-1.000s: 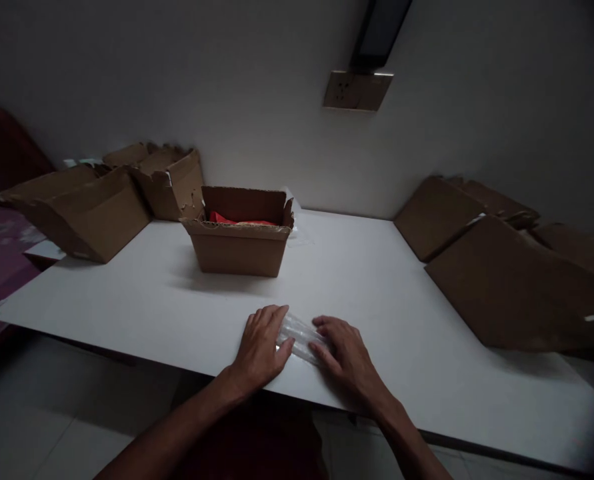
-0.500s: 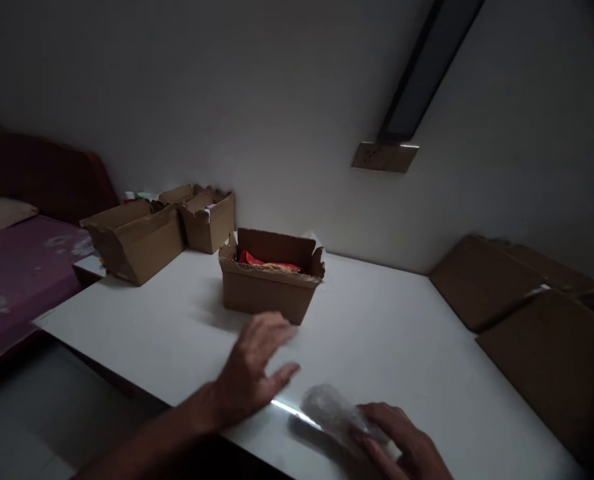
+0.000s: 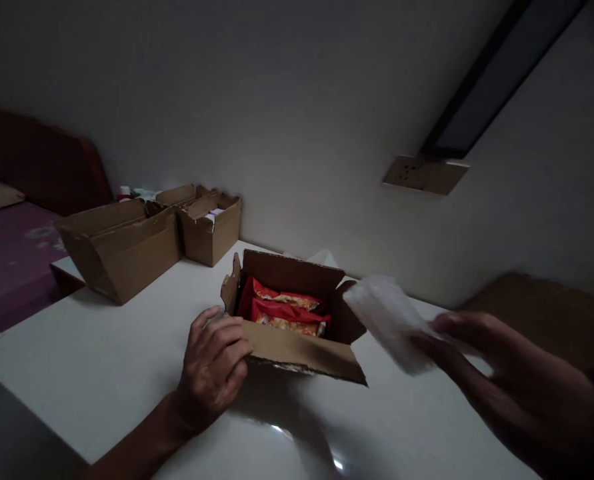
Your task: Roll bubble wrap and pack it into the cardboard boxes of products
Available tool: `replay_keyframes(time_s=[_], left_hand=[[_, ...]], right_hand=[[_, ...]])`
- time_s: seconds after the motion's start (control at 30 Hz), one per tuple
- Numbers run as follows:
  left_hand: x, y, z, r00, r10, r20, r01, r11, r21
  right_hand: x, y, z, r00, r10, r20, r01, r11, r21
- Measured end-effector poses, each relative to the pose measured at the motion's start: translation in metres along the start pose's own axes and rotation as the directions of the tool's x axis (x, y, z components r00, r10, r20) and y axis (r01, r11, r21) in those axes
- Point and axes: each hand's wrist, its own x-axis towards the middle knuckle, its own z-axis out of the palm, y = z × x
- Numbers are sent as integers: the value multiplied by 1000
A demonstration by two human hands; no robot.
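Observation:
In the middle of the table stands an open cardboard box [image 3: 297, 347] holding red snack packets [image 3: 284, 310]. My left hand [image 3: 214, 367] has its fingers curled over the box's front left corner, and the front flap is folded outward. Right of the box, my right hand [image 3: 497, 373] pinches a translucent, whitish bundle [image 3: 389, 323] that looks like bubble wrap, raised above the table. What is wrapped inside the bundle, if anything, I cannot make out. The bundle's left end overlaps the box's right flap in the view.
Several open cardboard boxes [image 3: 141, 250] stand at the back left of the white table [image 3: 167, 333]. More cardboard [image 3: 537, 313] lies at the right. A bed [image 3: 19, 247] is beyond the left edge. A socket plate [image 3: 424, 175] is on the wall behind.
My left hand has moved to the box and taken hold of its front corner. The front flap now leans outward, showing the packets. My right hand has lifted the bundle beside the box.

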Motion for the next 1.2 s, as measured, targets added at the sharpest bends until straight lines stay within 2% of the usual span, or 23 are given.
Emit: replay_keyframes(time_s=[0.1,0.17,0.23,0.3,0.37,0.43,0.53,0.6,0.7,0.73,0.8,0.93,1.0,1.13,1.2], left_hand=[[0,-3,3,1000,-9,-8,9,1000,-25],[0,-6,4,1000,-9,4,9,999,-35],[-1,-8,5,1000,-6,16,6,999,-41],[-2,-8,5,1000,-8,22,9,999,-48],[-3,-8,4,999,-20,28,21,998,-55],[-2,-8,4,999,-29,30,31,997,-64],[-1,-7,4,999,-37,22,39,996,-78],[0,-7,4,999,-37,15,38,995,-92],[1,-7,5,999,-34,-1,34,994,-101],[1,-8,5,999,-34,-8,33,994,-100],[1,-9,6,999,-31,-18,29,995,-96],[0,-10,8,999,-36,-24,34,995,-93],[0,-9,9,999,-43,-32,40,995,-94],[0,-8,9,998,-48,-47,44,995,-93],[0,-8,8,997,-52,-49,47,995,-88]], right_hand=[[49,-28,23,979,-162,123,156,986,51],[73,-38,48,926,-250,283,245,968,54],[88,-45,75,812,-285,509,336,942,-9],[98,-52,96,645,-273,714,459,885,-77],[105,-59,109,488,-240,839,553,829,-84],[111,-65,112,413,-194,890,571,816,-88],[118,-73,109,398,-129,908,533,838,-115],[121,-76,107,368,-161,916,502,863,-50],[122,-82,111,273,-270,923,433,892,133],[121,-84,114,255,-278,926,420,895,153],[119,-89,118,266,-232,936,448,889,93],[116,-90,113,340,-170,925,513,858,-31],[118,-84,105,417,-180,891,476,878,-45],[124,-72,91,611,-200,766,330,944,-17],[124,-70,90,658,-184,730,280,960,-11]])
